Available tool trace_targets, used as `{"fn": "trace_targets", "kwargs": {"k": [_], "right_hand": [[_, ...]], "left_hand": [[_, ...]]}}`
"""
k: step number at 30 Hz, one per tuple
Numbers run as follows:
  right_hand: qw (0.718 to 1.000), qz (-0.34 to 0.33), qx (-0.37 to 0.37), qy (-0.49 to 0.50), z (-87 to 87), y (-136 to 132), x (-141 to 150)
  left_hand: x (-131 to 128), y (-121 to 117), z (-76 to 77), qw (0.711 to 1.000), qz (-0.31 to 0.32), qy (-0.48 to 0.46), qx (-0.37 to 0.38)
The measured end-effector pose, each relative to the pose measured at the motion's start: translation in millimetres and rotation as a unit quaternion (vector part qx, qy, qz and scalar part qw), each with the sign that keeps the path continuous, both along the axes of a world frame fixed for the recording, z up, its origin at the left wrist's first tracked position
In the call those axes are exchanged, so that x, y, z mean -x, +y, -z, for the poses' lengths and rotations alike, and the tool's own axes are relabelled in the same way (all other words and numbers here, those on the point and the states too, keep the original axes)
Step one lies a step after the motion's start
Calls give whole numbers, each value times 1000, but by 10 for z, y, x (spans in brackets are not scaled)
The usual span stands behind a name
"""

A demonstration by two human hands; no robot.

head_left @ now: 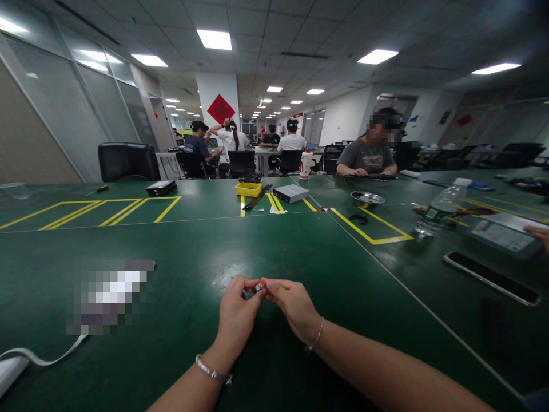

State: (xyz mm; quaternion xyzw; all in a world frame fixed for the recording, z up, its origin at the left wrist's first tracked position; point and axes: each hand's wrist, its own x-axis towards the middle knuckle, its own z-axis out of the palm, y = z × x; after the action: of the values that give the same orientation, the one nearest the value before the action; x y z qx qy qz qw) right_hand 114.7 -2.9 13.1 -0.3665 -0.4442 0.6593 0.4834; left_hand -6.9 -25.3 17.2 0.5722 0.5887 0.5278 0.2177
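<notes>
Orange-tipped part (259, 286) pinched; capped bottle (444, 207), contents unclear.

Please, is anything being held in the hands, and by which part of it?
Yes, a small silvery-and-orange object, too small to identify. The left hand pinches its silvery end; the right hand pinches its orange end.

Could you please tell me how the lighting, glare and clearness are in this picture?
Head view: bright ceiling panels, with pale glare on the green table beyond the left hand; head view: stretched edges, dark upper right corner; head view: pixelated patch at left; head view: the small part in both hands is too tiny to identify.
</notes>
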Motion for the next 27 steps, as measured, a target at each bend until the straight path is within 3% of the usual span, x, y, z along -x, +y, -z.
{"fn": "trace_targets", "kwargs": {"k": [4, 10, 14, 19, 23, 27], "right_hand": [[1000, -19, 3, 7, -27, -25, 3], [999, 7, 28, -29, -42, 9, -12], [998, 13, 22, -61, -93, 12, -23], [994, 4, -36, -105, -167, 119, -99], [969, 102, -92, -204, -201, 488, -465], [907, 247, -98, -327, -206, 938, -1228]], "left_hand": [[8, 1, -2, 1000, -9, 22, -14], [7, -2, 23, 998, -1, 55, -33], [-16, 13, 27, 1000, 11, 14, -14], [-17, 51, 41, 999, 30, -43, 6], [27, 60, 45, 997, 50, -62, 11], [61, 58, 35, 997, 72, -5, 25]]}}
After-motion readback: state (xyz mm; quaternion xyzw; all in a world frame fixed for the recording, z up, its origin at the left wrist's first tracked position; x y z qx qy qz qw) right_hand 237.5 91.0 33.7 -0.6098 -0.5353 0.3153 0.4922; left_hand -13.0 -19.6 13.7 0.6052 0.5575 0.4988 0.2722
